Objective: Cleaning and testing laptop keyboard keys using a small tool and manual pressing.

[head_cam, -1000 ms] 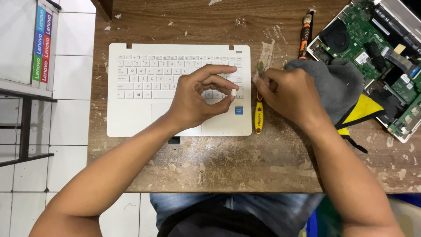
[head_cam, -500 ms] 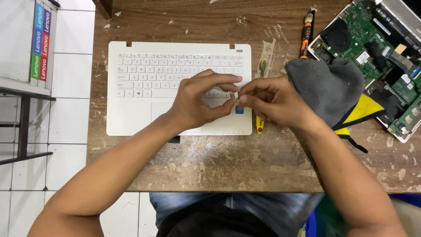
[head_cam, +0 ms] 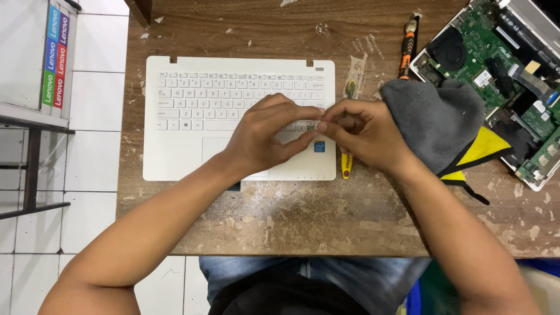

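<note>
Head view looks straight down on a worn wooden table (head_cam: 303, 221). A white laptop keyboard panel (head_cam: 192, 116) lies flat on it, with its touchpad at the 6 o'clock side. Both hands meet over the panel's lower right corner. The left hand (head_cam: 265, 137) rests on the keys and palm rest, thumb and forefinger drawn narrowly together toward 3 o'clock. The right hand (head_cam: 361, 134) comes in from 3 o'clock, its fingertips pinched close and touching those of the left hand just over the last keys. Whether anything small sits between the fingertips cannot be told; they hide the spot. Just at 6 o'clock of the meeting point, a small blue sticker (head_cam: 319, 146) shows on the palm rest.

Beside the panel's right edge, under the right hand, a yellow-handled tool (head_cam: 346, 164) lies on the wood, only its lower end visible. At 3 o'clock of the right hand sits a grey cloth (head_cam: 434, 122) with a yellow and black part (head_cam: 481, 149) beneath it. At 12 o'clock of the cloth lies an orange and black screwdriver (head_cam: 406, 49). At 2 o'clock, an opened laptop base (head_cam: 501, 64) shows its green circuit board and a round fan.
</note>
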